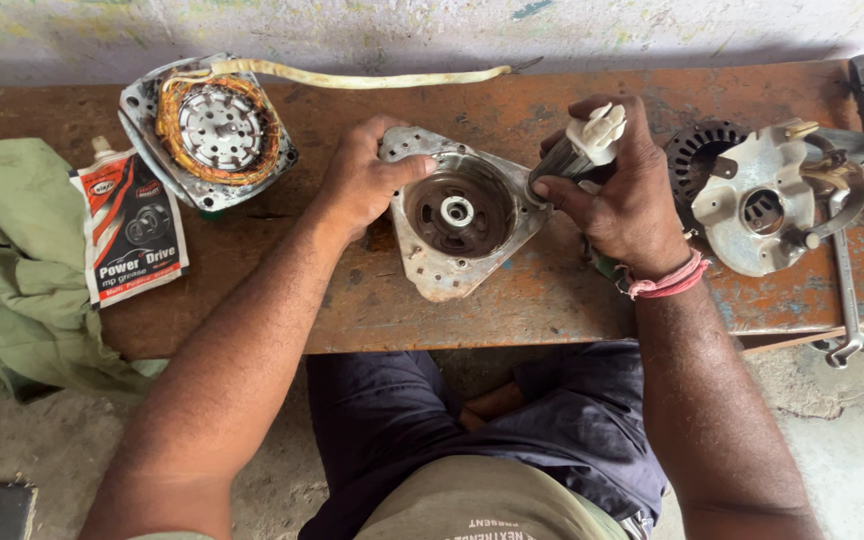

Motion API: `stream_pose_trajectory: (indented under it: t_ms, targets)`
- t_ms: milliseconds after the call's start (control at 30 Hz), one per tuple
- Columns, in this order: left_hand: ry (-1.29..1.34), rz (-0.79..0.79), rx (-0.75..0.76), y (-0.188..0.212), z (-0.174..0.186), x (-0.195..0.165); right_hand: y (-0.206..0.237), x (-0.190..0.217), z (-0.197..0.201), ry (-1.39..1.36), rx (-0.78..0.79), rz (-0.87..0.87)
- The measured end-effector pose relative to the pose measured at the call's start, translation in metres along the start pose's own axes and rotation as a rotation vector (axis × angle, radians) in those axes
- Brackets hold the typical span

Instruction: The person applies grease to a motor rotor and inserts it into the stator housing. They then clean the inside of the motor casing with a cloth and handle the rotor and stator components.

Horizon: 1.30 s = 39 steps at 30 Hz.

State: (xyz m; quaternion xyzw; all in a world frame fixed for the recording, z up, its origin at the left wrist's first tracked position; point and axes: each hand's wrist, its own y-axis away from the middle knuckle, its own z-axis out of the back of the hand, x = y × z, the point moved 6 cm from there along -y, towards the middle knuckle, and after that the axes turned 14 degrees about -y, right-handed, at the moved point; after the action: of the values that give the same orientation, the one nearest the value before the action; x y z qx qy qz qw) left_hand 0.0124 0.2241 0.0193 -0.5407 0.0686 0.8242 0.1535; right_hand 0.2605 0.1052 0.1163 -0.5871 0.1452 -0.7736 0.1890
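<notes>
A crumpled green cloth lies at the far left, beside a red, white and black grease pouch on the worn brown wooden bench. Behind it sits a round stator with copper windings. The left hand presses on the edge of a grey triangular metal motor cover, thumb on its rim. The right hand is closed around a cream-capped rotor piece just above the cover's right edge. Farther right rests another pale metal housing and a steel spanner.
</notes>
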Motion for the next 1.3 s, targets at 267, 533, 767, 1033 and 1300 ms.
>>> stream_pose_trajectory:
  t_ms: [267, 533, 767, 1033, 1300]
  targets:
    - [0.042, 0.002, 0.013, 0.0, -0.001, 0.0, -0.002, -0.01, 0.002, -0.115, -0.017, -0.035]
    - [0.0, -0.029, -0.014, 0.0, -0.002, 0.001, 0.007, -0.038, 0.03, -0.48, -0.209, 0.052]
    - [0.006, -0.041, -0.037, -0.002, -0.006, 0.001, 0.01, -0.042, 0.035, -0.464, -0.259, 0.084]
    - [-0.027, -0.02, -0.031, -0.001, -0.007, -0.003, 0.007, -0.042, 0.026, -0.415, -0.244, -0.111]
    - [0.121, -0.094, 0.001, 0.001, -0.011, -0.015, 0.008, -0.056, 0.039, -0.412, -0.374, -0.181]
